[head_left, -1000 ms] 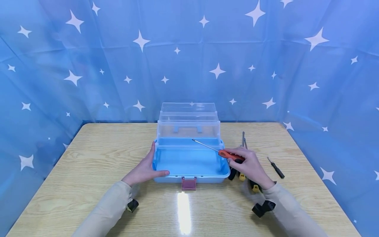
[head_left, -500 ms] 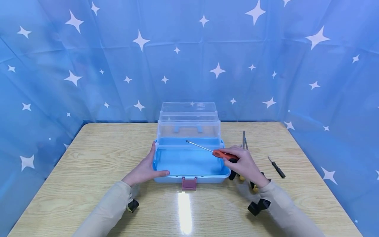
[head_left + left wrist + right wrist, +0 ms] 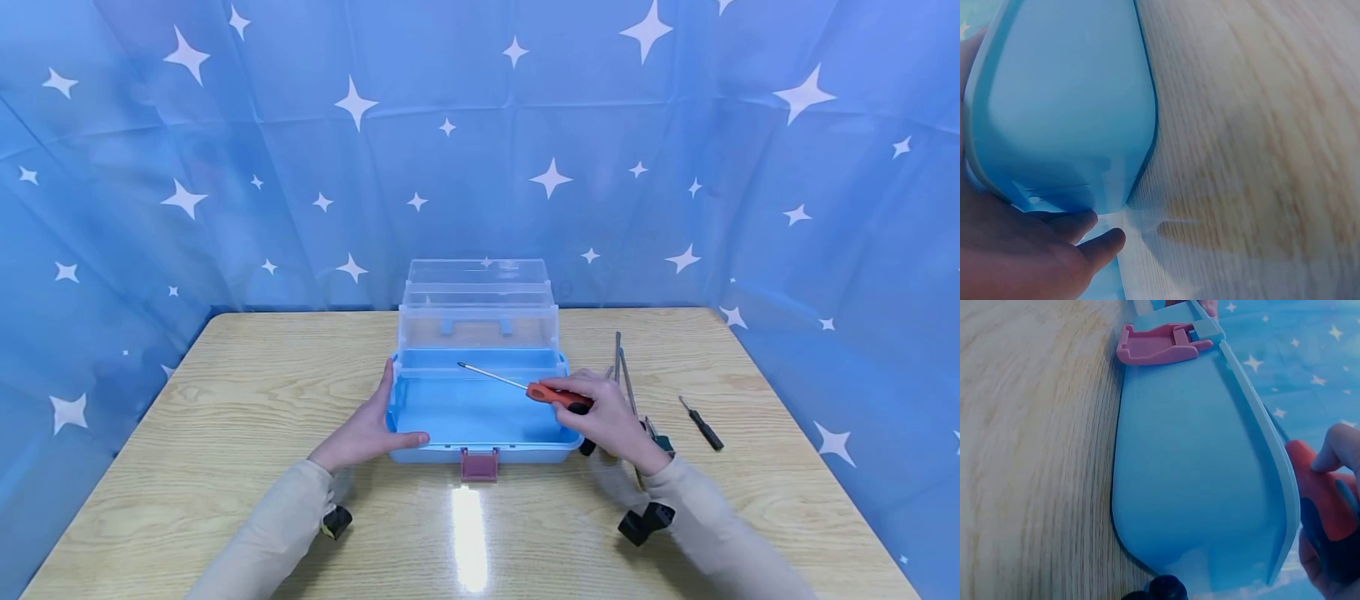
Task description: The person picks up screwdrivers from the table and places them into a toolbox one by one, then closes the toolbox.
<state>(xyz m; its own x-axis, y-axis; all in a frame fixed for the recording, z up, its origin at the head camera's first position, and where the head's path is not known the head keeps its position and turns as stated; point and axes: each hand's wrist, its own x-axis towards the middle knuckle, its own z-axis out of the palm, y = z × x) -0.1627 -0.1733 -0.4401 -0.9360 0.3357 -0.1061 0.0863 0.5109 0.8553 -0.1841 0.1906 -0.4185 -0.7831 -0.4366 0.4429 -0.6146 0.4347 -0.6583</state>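
Note:
A light-blue plastic toolbox [image 3: 480, 455] stands on the table with its clear lid [image 3: 478, 325] raised and its main compartment bare. Along its left side, my left hand [image 3: 367, 429] holds the box, the thumb lying over the front rim and the fingers reaching back along the side wall. My right hand [image 3: 607, 417] grips a screwdriver [image 3: 555, 395] by its red-and-black handle. The metal shaft points left, above the compartment. In the right wrist view the same screwdriver handle [image 3: 1322, 494] shows beyond the box rim, with the fingers around it.
A pink latch [image 3: 479, 465] hangs from the box front. Right of the box lie several tools partly hidden by my right arm, among them long shafts [image 3: 627, 379] and a green-handled tool [image 3: 662, 442]. A small black screwdriver [image 3: 703, 427] lies farther right. A starry blue curtain [image 3: 480, 150] hangs behind.
My right hand has moved left with the screwdriver, carrying its shaft farther over the compartment. More of the tools on the right now show. The left hand and the toolbox stay put.

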